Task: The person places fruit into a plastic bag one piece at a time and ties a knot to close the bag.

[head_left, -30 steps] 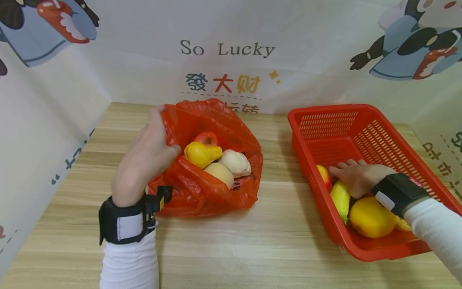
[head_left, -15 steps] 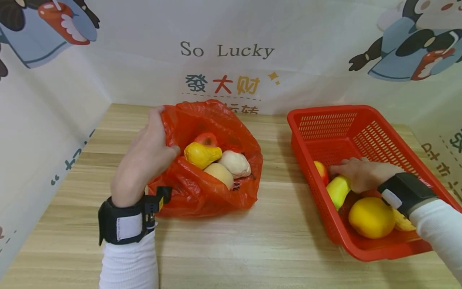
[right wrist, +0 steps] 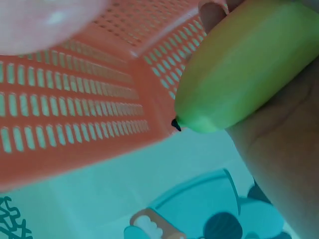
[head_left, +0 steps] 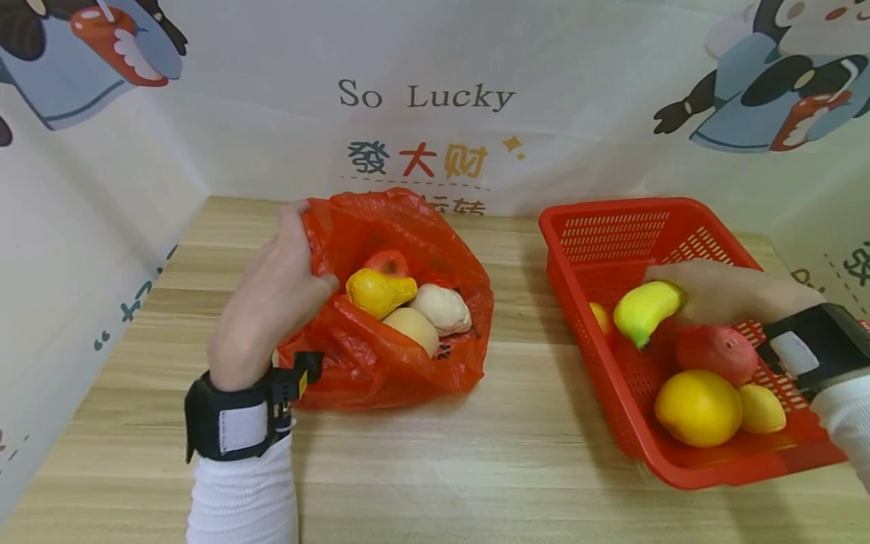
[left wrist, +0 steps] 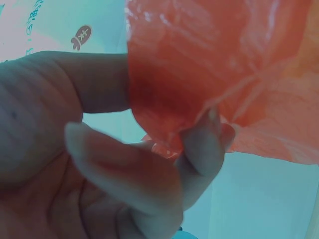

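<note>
At the left, my left hand (head_left: 272, 295) grips the edge of a red plastic bag (head_left: 381, 374) and holds its mouth open. The left wrist view shows the thumb and fingers around the bag's film (left wrist: 199, 59). Inside lie a yellow pear-shaped fruit (head_left: 377, 292), a red apple (head_left: 387, 263), a whitish lumpy piece (head_left: 443, 308) and a round beige one (head_left: 413, 328). Over the red basket (head_left: 680, 202) my right hand (head_left: 714, 289) holds a yellow-green banana (head_left: 646, 308), its dark tip (right wrist: 176, 124) visible in the right wrist view. Its fingertips are mostly hidden.
Within the basket rest a large orange-yellow fruit (head_left: 698, 408), a reddish round fruit (head_left: 719, 352), a lemon (head_left: 763, 409) and a partly hidden red-yellow fruit (head_left: 601, 317). A wooden tabletop (head_left: 516, 423) lies between bag and basket. Printed white walls (head_left: 435, 45) enclose the back and sides.
My right hand has picked the banana up from among the fruit and raised it, uncovering the reddish fruit and the lemon. The left hand and bag have stayed put.
</note>
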### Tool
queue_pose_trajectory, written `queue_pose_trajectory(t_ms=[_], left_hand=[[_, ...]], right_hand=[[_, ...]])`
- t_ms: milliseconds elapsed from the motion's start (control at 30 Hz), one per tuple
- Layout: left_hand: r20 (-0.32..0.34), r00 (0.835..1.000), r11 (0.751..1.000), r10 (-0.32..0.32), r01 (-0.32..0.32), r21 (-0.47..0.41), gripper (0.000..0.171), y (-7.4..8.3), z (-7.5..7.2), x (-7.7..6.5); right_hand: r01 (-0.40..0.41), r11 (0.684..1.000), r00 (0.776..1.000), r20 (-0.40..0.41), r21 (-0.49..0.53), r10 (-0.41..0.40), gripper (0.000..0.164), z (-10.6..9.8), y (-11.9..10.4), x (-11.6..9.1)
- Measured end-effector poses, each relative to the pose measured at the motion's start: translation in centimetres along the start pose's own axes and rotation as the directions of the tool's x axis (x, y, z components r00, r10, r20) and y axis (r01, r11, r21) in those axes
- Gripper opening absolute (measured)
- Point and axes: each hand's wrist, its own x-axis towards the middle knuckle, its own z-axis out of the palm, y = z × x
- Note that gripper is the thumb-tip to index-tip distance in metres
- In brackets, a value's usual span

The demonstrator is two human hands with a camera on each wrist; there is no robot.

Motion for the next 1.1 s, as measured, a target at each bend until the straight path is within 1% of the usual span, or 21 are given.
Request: queue_pose_trajectory(t_ms=[33, 133, 267, 367, 500, 600, 700, 767, 1000, 1100], left_hand=[[0.001, 1.000, 1.000, -0.001, 0.001, 0.000, 0.090, 0.0, 0.0, 0.0], [0.000, 1.000, 1.000, 0.000, 0.000, -0.001, 0.090, 0.0, 0.0, -0.1], [0.002, 1.000, 1.000, -0.004, 0.004, 0.001, 0.090, 0.0, 0.0, -0.1], [0.005, 1.000, 1.000, -0.005, 0.005, 0.000, 0.090, 0.0, 0.0, -0.1], [0.007, 1.000, 1.000, -0.004, 0.004, 0.000, 0.091, 0.0, 0.0, -0.1], [0.006, 1.000, 1.000, -0.004, 0.004, 0.003, 0.091, 0.0, -0.1, -0.1], [0.004, 1.000, 1.000, -0.002, 0.002, 0.007, 0.091, 0.0, -0.1, -0.1], [0.001, 1.000, 1.000, 0.002, -0.002, 0.008, 0.090, 0.1, -0.1, -0.1], [-0.003, 1.000, 1.000, 0.011, -0.011, -0.002, 0.090, 0.1, -0.1, -0.1], [0.000, 1.000, 1.000, 0.010, -0.010, -0.004, 0.090, 0.2, -0.1, -0.1]], right_hand=[[-0.010, 1.000, 1.000, -0.012, 0.014, 0.010, 0.032, -0.3, -0.1, 0.0], [-0.073, 0.996, 0.994, -0.073, 0.045, 0.077, 0.030, -1.3, -0.7, -0.1], [-0.128, 0.988, 0.975, -0.173, 0.084, 0.141, 0.033, -2.2, -1.7, 0.0], [-0.104, 0.988, 0.956, -0.262, 0.117, 0.132, 0.039, -2.5, -2.5, 0.3], [-0.033, 0.990, 0.934, -0.349, 0.138, 0.079, 0.047, -3.0, -4.1, 0.8], [0.003, 0.990, 0.931, -0.363, 0.142, 0.049, 0.046, -3.6, -5.4, 1.4], [0.027, 0.990, 0.930, -0.366, 0.140, 0.026, 0.039, -4.1, -6.9, 2.1], [0.032, 0.991, 0.930, -0.367, 0.130, 0.018, 0.041, -4.4, -7.7, 2.7], [0.029, 0.990, 0.944, -0.328, 0.135, 0.017, 0.052, -5.6, -10.3, 4.4], [0.044, 0.992, 0.942, -0.335, 0.117, -0.002, 0.054, -5.8, -11.3, 5.2]])
